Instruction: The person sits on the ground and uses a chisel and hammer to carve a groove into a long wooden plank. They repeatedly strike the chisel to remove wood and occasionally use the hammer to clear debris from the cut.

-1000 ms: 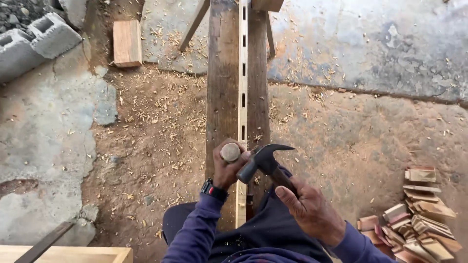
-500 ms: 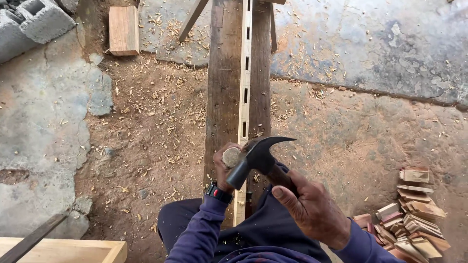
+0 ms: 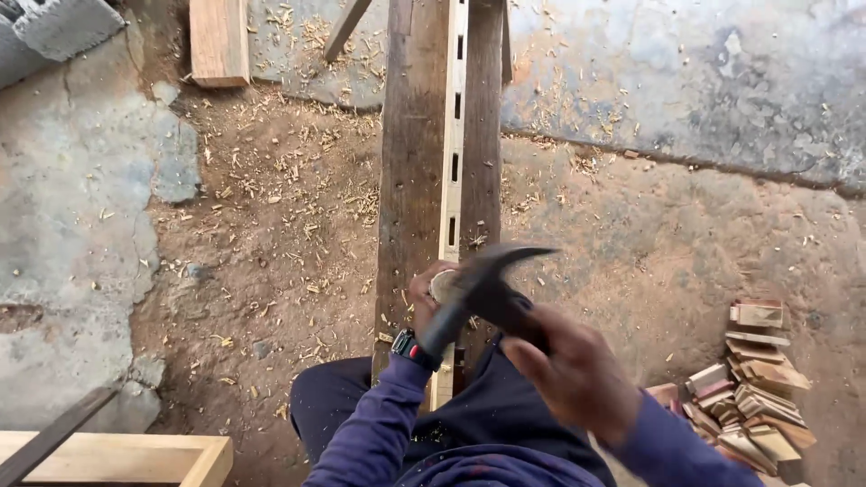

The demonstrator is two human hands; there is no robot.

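My right hand (image 3: 568, 374) grips the black handle of a claw hammer (image 3: 487, 289), whose head sits over the round wooden end of a chisel (image 3: 442, 285). My left hand (image 3: 422, 302) is closed around that chisel, standing it on a pale wooden strip (image 3: 455, 117) with several dark slots cut along it. The strip lies lengthwise on a dark wooden bench plank (image 3: 410, 153) that I sit astride. The chisel's blade is hidden by my hand.
Wood chips litter the dirt ground (image 3: 271, 225). A pile of small wood offcuts (image 3: 753, 388) lies at the right. A short wooden block (image 3: 218, 41) and a concrete block (image 3: 54, 27) lie at upper left; a pale wooden frame (image 3: 117, 455) is at lower left.
The hammer has swung over the chisel's end across the frames, its head now blurred with motion. My left hand stays on the chisel at the same slot.
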